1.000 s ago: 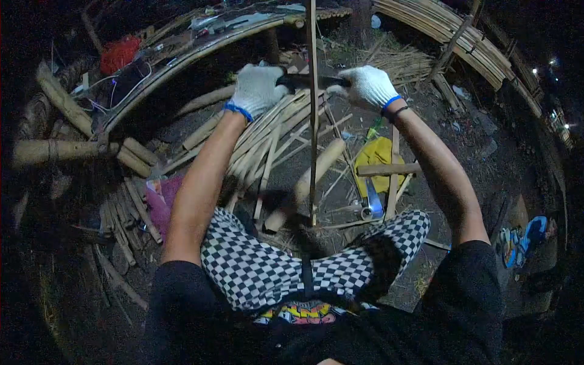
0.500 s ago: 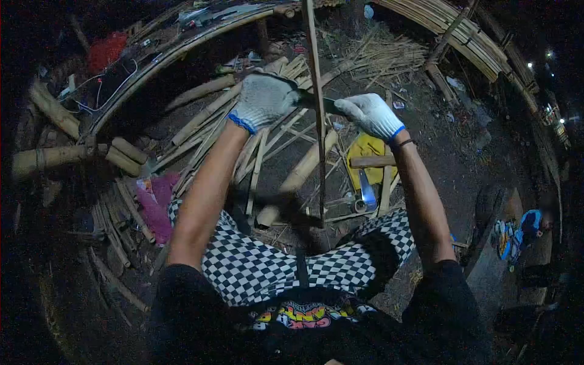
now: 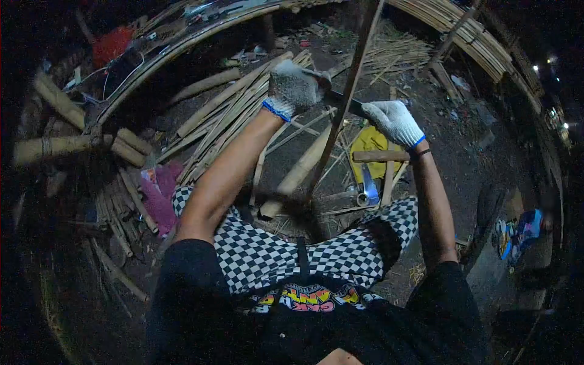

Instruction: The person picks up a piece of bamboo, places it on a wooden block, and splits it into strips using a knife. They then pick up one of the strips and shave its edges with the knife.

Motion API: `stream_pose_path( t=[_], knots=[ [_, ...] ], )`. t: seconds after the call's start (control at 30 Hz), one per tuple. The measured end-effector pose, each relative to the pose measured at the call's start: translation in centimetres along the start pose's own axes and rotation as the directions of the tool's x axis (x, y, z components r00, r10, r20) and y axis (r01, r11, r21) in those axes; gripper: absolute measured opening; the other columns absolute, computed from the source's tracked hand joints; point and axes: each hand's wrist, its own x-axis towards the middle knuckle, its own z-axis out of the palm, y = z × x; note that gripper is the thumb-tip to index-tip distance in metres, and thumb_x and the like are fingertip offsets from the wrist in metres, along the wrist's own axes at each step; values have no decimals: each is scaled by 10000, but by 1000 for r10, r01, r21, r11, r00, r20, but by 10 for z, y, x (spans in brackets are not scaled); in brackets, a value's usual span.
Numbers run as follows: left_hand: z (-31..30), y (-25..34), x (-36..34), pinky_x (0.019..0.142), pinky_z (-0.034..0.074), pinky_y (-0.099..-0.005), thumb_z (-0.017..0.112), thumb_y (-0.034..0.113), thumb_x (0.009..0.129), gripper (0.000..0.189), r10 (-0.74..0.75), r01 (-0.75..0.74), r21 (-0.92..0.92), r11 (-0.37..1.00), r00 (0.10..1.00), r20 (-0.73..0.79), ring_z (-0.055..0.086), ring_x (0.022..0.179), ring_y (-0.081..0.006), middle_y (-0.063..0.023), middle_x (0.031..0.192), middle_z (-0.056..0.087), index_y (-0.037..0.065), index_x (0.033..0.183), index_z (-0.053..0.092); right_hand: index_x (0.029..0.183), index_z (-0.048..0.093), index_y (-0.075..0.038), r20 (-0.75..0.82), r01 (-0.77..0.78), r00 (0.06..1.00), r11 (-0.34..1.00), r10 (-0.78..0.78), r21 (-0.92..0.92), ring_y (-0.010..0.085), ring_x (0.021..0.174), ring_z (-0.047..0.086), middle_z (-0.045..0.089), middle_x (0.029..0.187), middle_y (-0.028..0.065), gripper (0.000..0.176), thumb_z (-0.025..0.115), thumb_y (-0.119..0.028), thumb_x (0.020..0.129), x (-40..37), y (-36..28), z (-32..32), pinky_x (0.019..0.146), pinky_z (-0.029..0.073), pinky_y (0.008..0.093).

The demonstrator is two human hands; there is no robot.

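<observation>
My left hand (image 3: pixel 298 86), in a white knit glove with a blue cuff, is closed around one end of a dark-bladed knife (image 3: pixel 351 104). My right hand (image 3: pixel 394 121), gloved the same way, grips its other end with the thumb along the top. The blade lies crosswise between the two hands. A long narrow bamboo strip (image 3: pixel 353 76) crosses the blade, slanting from the upper edge of the view down toward my knees. Its lower end is lost in shadow near a dark shape between my legs.
Bamboo strips (image 3: pixel 216 131) lie piled at the left, with a thick bamboo pole (image 3: pixel 298 173) on the ground ahead. Beyond my right knee are a yellow cloth (image 3: pixel 367 146), a wooden piece (image 3: pixel 382 156) and a lit lamp (image 3: pixel 368 190). A purple cloth (image 3: pixel 159 204) lies left.
The bamboo strip has gone from nearly upright to slanting, its top further right. Both hands have shifted right with the knife, the right one also slightly nearer to me.
</observation>
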Motion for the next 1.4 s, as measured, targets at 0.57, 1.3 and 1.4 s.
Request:
stream_pose_path(
  t=[0.57, 1.3, 1.4],
  knots=[
    [16, -21, 14, 576, 427, -390, 587, 372, 771, 253, 74, -128, -183, 975, 958, -277, 563, 599, -242, -49, 672, 623, 140, 697, 655, 1028, 680, -68, -47, -109, 993, 994, 108, -18, 189, 816, 669, 695, 893, 127, 386, 520, -398, 910, -15, -42, -35, 747, 506, 318],
    [149, 144, -157, 827, 463, -388, 642, 252, 818, 446, -721, 748, -541, 384, 609, 330, 582, 959, -287, -114, 1018, 631, 1, 1173, 542, 821, 689, -40, -215, -353, 928, 905, 305, -238, 401, 801, 635, 649, 855, 227, 466, 437, -428, 878, 46, -11, 98, 748, 505, 472],
    [142, 139, -156, 750, 476, -385, 563, 200, 836, 310, -621, 758, -636, 147, 571, 537, 593, 834, -249, -83, 921, 625, 18, 1086, 589, 829, 686, -50, -246, -347, 925, 905, 288, -245, 392, 799, 635, 651, 832, 216, 433, 493, -436, 857, 37, -15, 100, 746, 506, 466]
  ],
)
